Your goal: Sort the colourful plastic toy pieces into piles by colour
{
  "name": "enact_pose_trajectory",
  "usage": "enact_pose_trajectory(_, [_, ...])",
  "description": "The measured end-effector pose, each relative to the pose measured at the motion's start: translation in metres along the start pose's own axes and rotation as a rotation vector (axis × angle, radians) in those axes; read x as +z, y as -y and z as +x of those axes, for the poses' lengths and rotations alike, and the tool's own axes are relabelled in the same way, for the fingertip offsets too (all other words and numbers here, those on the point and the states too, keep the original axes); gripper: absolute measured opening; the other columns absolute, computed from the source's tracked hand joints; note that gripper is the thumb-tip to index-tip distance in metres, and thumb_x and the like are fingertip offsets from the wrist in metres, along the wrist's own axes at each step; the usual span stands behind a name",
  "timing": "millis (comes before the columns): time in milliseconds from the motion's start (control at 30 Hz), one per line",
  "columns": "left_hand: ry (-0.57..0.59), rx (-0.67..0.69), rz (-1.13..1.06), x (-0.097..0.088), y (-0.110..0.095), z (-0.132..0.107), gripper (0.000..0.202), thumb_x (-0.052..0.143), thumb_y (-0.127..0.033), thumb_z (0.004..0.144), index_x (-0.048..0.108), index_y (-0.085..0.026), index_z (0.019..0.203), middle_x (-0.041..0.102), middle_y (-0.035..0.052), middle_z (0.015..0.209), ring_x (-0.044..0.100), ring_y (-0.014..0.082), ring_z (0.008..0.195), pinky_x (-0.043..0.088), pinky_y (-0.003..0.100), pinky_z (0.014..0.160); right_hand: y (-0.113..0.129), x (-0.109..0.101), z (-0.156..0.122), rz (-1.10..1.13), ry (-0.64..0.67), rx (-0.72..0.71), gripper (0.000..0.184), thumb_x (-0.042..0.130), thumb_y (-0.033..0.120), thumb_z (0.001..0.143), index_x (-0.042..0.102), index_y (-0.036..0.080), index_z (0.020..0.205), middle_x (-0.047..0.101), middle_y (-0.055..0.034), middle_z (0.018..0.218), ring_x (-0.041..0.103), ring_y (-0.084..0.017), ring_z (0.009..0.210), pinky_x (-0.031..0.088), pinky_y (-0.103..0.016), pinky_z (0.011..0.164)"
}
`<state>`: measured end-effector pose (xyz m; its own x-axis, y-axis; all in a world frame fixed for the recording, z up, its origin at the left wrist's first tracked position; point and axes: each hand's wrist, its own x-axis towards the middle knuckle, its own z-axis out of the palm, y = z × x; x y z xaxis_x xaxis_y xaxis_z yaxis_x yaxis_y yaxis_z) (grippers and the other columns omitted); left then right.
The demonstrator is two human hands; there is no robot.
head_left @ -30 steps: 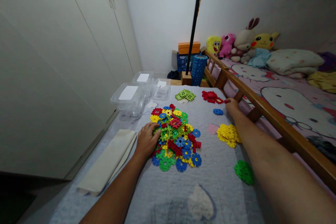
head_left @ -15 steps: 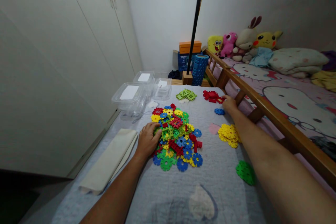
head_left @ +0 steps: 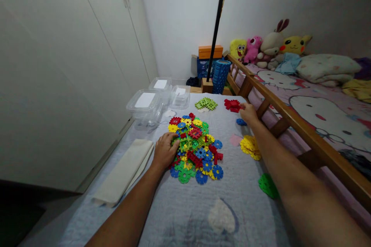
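My right hand (head_left: 248,112) is at the red pieces (head_left: 232,104), apparently tidying that cluster; its fingers look nearly together, but I can't tell whether they pinch anything. My left hand (head_left: 166,149) rests half-curled against the mixed pile (head_left: 193,152), its grip hidden. Moving on calls for clearing the nearby blue discs (head_left: 240,122).

place: home bedroom | signs: railed wooden bed (head_left: 278,102), patterned pink bedding (head_left: 310,89), pillow (head_left: 327,68), plush toys (head_left: 252,49), cupboard doors (head_left: 72,85)
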<state>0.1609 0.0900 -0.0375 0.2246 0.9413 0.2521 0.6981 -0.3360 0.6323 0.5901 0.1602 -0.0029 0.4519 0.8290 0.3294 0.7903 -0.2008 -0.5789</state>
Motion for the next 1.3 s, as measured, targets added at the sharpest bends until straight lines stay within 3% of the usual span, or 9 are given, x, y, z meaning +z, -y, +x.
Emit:
enact_pose_trajectory(67, [-0.002, 0.001, 0.003, 0.000, 0.000, 0.000, 0.028, 0.051, -0.036, 0.092, 0.067, -0.023, 0.111, 0.066, 0.0079, 0.121, 0.059, 0.0274, 0.117, 0.043, 0.046, 0.106, 0.024, 0.003, -0.015, 0.073, 0.113, -0.033, 0.037, 0.052, 0.008, 0.075, 0.072, 0.011, 0.106, 0.073, -0.0126, 0.105, 0.066, -0.021, 0.097, 0.050, -0.031, 0.091])
enact_pose_trajectory(233, [-0.012, 0.004, 0.008, 0.000, -0.001, 0.000, 0.028, 0.052, -0.036, 0.092, 0.068, -0.023, 0.111, 0.067, 0.0079, 0.120, 0.060, 0.0274, 0.116, 0.043, 0.046, 0.105, 0.080, 0.016, -0.059, 0.157, 0.612, -0.278, 0.024, 0.061, 0.013, 0.078, 0.074, 0.014, 0.097, 0.075, -0.0055, 0.091, 0.064, -0.015, 0.077, 0.048, -0.023, 0.072])
enact_pose_trajectory(333, [-0.011, 0.004, 0.002, 0.000, -0.001, 0.000, 0.029, 0.051, -0.036, 0.092, 0.067, -0.022, 0.111, 0.067, 0.0083, 0.120, 0.060, 0.0278, 0.117, 0.043, 0.047, 0.105, 0.103, 0.024, -0.082, 0.067, 0.698, -0.374, 0.018, 0.060, 0.012, 0.078, 0.074, 0.015, 0.089, 0.073, -0.0026, 0.082, 0.061, -0.013, 0.072, 0.044, -0.022, 0.067])
enact_pose_trajectory(533, [0.002, 0.004, 0.000, 0.001, 0.001, 0.001, 0.028, 0.052, -0.036, 0.092, 0.067, -0.022, 0.112, 0.066, 0.0085, 0.122, 0.059, 0.0274, 0.117, 0.043, 0.046, 0.105, 0.136, 0.029, -0.111, 0.001, 0.616, -0.430, 0.024, 0.062, 0.015, 0.080, 0.076, 0.016, 0.100, 0.073, -0.0066, 0.100, 0.064, -0.017, 0.084, 0.046, -0.025, 0.076])
enact_pose_trajectory(633, [0.008, 0.012, -0.001, 0.002, 0.002, 0.001, 0.029, 0.051, -0.036, 0.092, 0.066, -0.022, 0.113, 0.066, 0.0087, 0.121, 0.059, 0.0274, 0.117, 0.043, 0.046, 0.105, 0.146, 0.031, -0.122, 0.048, 0.647, -0.507, 0.021, 0.063, 0.023, 0.084, 0.077, 0.018, 0.099, 0.073, -0.0059, 0.101, 0.064, -0.020, 0.092, 0.046, -0.027, 0.081])
enact_pose_trajectory(733, [0.002, 0.007, 0.002, 0.002, 0.003, 0.001, 0.029, 0.051, -0.037, 0.092, 0.066, -0.022, 0.112, 0.066, 0.0085, 0.122, 0.059, 0.0275, 0.117, 0.042, 0.046, 0.106, 0.149, 0.037, -0.131, 0.056, 0.629, -0.597, 0.029, 0.071, 0.035, 0.083, 0.075, 0.017, 0.105, 0.072, -0.0087, 0.105, 0.062, -0.023, 0.098, 0.045, -0.032, 0.087])
enact_pose_trajectory(933, [-0.003, 0.005, 0.000, 0.001, 0.000, 0.000, 0.027, 0.052, -0.036, 0.092, 0.066, -0.023, 0.111, 0.067, 0.0075, 0.120, 0.059, 0.0266, 0.117, 0.042, 0.045, 0.106, 0.146, 0.044, -0.136, 0.064, 0.575, -0.625, 0.030, 0.074, 0.030, 0.079, 0.069, 0.016, 0.106, 0.068, -0.0086, 0.104, 0.059, -0.022, 0.098, 0.044, -0.033, 0.088])
enact_pose_trajectory(1100, [-0.009, 0.007, -0.007, -0.001, -0.002, 0.000, 0.027, 0.052, -0.036, 0.091, 0.066, -0.024, 0.110, 0.067, 0.0070, 0.119, 0.060, 0.0264, 0.116, 0.043, 0.044, 0.106, 0.126, 0.031, -0.109, 0.046, 0.493, -0.489, 0.025, 0.073, 0.034, 0.080, 0.065, 0.017, 0.095, 0.065, -0.0057, 0.096, 0.057, -0.017, 0.086, 0.043, -0.027, 0.077])
enact_pose_trajectory(1300, [0.004, -0.006, 0.000, 0.000, -0.001, 0.000, 0.026, 0.052, -0.036, 0.092, 0.066, -0.024, 0.111, 0.066, 0.0068, 0.121, 0.059, 0.0275, 0.116, 0.043, 0.045, 0.103, 0.067, 0.017, -0.046, -0.150, 0.204, -0.226, 0.013, 0.069, 0.028, 0.078, 0.067, 0.016, 0.082, 0.068, -0.0075, 0.090, 0.059, -0.020, 0.088, 0.043, -0.027, 0.076])
